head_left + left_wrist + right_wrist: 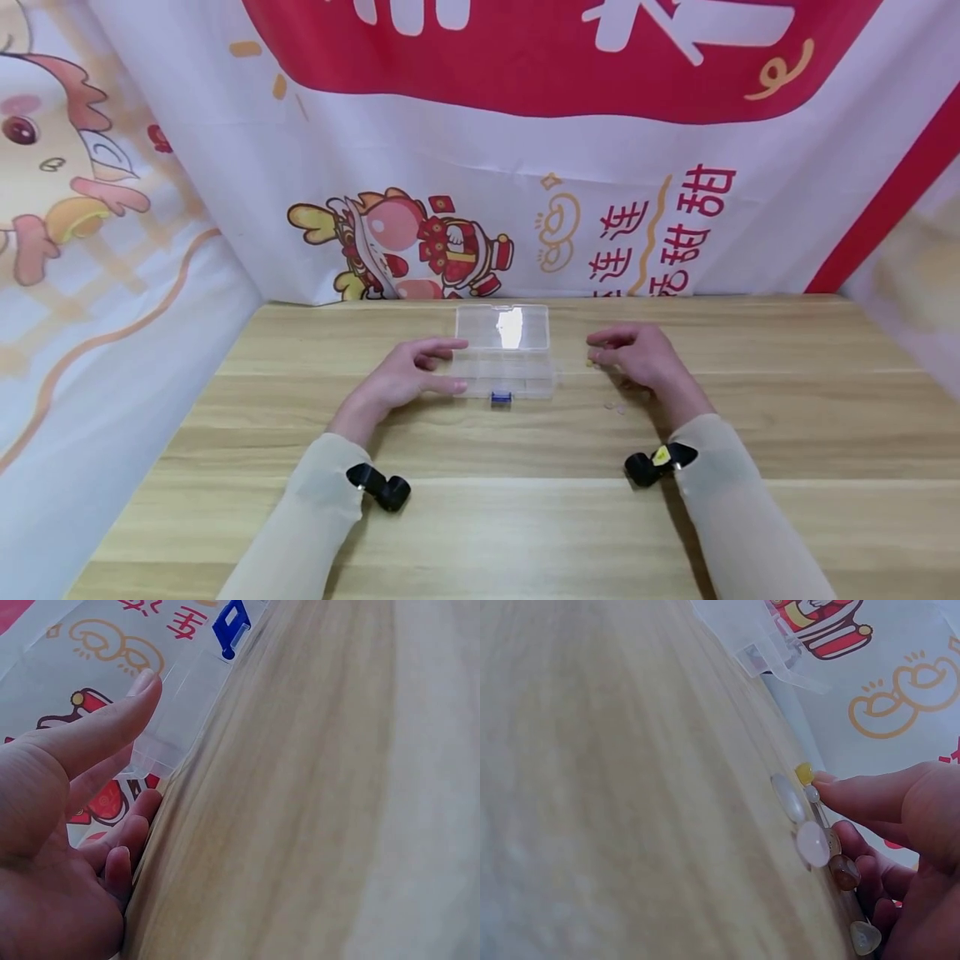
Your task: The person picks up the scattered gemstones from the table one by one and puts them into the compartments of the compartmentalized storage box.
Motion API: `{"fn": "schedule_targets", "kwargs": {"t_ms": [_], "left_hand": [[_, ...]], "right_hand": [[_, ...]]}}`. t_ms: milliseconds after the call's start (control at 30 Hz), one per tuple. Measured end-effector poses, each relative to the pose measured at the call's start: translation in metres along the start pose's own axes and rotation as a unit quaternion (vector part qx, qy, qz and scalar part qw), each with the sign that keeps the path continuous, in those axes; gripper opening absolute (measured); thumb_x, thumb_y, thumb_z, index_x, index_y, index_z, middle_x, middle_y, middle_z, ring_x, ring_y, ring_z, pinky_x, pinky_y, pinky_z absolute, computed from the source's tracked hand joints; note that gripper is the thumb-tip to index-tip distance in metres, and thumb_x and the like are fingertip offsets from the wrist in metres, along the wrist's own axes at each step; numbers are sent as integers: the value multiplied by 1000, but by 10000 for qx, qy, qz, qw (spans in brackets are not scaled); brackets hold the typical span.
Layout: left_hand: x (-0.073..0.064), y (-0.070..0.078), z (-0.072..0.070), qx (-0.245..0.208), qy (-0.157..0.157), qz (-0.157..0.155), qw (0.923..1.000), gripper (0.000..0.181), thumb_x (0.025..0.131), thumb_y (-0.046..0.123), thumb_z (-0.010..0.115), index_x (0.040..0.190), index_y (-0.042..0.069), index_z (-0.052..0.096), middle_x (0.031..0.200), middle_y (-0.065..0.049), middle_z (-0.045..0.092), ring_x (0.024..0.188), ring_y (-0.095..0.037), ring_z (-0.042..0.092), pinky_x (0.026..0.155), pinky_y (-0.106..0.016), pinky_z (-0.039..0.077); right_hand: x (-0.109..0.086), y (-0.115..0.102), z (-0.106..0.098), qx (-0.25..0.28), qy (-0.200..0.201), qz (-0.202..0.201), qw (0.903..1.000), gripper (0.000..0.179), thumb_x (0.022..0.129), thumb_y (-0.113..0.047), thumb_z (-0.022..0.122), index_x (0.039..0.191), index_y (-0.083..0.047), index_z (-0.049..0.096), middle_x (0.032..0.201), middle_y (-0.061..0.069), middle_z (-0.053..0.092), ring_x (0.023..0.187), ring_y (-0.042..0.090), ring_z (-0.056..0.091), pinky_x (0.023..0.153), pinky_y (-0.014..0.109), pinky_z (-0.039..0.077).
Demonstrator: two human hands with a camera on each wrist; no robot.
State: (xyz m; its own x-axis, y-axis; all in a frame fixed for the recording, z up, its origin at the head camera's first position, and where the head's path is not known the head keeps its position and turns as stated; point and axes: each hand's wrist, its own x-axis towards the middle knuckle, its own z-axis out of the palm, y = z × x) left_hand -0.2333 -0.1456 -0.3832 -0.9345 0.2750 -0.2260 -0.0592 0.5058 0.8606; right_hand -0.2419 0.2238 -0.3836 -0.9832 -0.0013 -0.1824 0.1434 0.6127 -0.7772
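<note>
Your left hand (pixel 405 372) spreads at the left of the clear plastic box (pixel 502 367); your right hand (pixel 639 356) touches a yellow stone (pixel 804 774), grip unclear.

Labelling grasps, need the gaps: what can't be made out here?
Right wrist: whether the right hand grips the yellow stone; the thumb covers the fingertip behind it.
Head: number of small stones; too small, partly behind that hand.
Head: whether the box holds small items; details too faint.
Left wrist: the box's far end; cut by top edge.
</note>
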Motion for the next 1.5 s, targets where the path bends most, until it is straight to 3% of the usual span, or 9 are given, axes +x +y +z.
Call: {"fn": "schedule_targets", "kwargs": {"t_ms": [500, 1100, 1500], "left_hand": [[2, 3, -4, -53, 10, 50, 10000, 65, 84, 28, 91, 143, 36, 66, 150, -3, 59, 132, -29, 49, 116, -52, 39], [-1, 0, 0, -26, 41, 46, 10000, 64, 84, 28, 92, 142, 37, 67, 149, -4, 60, 130, -29, 50, 115, -52, 40], [-1, 0, 1, -16, 18, 46, 10000, 64, 84, 28, 92, 142, 38, 67, 149, -3, 60, 131, -29, 50, 115, -51, 40]], "right_hand": [[4, -7, -4, -247, 103, -5, 9996, 31, 98, -27, 77, 127, -17, 78, 132, 14, 71, 112, 28, 58, 88, 34, 42], [1, -3, 0, -338, 201, 1, 9992, 30, 96, -29, 80, 123, -15, 79, 127, 15, 73, 110, 28, 60, 85, 34, 44], [-1, -5, -3, -376, 263, 61, 9989, 31, 97, -31, 78, 123, -14, 79, 129, 16, 74, 115, 31, 62, 93, 40, 47]]}}
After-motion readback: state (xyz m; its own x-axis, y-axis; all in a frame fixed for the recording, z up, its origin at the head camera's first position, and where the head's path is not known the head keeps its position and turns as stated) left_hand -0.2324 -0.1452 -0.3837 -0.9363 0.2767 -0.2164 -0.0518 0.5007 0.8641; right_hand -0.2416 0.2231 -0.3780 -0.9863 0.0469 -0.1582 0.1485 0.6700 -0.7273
